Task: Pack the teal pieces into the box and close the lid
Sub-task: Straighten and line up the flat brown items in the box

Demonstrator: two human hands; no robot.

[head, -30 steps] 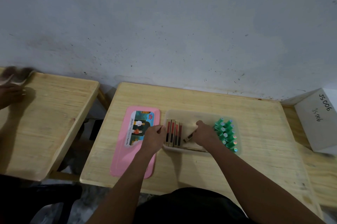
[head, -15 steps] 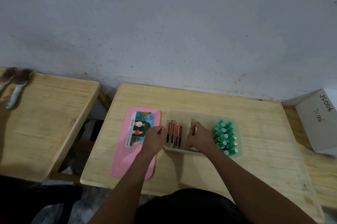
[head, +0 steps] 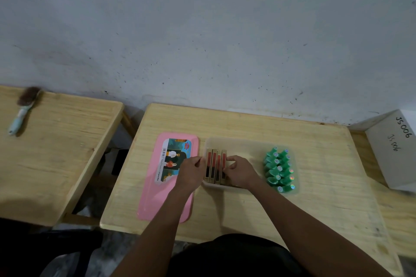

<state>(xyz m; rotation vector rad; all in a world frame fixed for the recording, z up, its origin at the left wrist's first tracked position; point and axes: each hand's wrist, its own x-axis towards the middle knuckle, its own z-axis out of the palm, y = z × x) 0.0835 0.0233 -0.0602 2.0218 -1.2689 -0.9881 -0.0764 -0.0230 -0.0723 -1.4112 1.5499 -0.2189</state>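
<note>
A clear plastic box [head: 243,141] sits in the middle of the wooden desk. Several teal pieces [head: 279,168] with round sticker tops stand packed in two rows at its right end. Several gold-and-red pieces [head: 215,164] stand side by side at its left end. My left hand [head: 190,173] has its fingers curled against the box's left wall. My right hand [head: 240,172] presses its fingertips on the rightmost gold-and-red piece. The pink lid [head: 157,197] lies flat on the desk left of the box, partly under my left forearm.
A white carton [head: 391,152] marked JS006 stands at the desk's right edge. A second wooden table [head: 56,152] on the left carries a small brush [head: 22,110]. A gap separates the two tables. A grey wall runs close behind.
My right hand stood a gold-and-red piece upright and pushed it left against the row. On the left table another person's hand withdrew, leaving the brush lying there.
</note>
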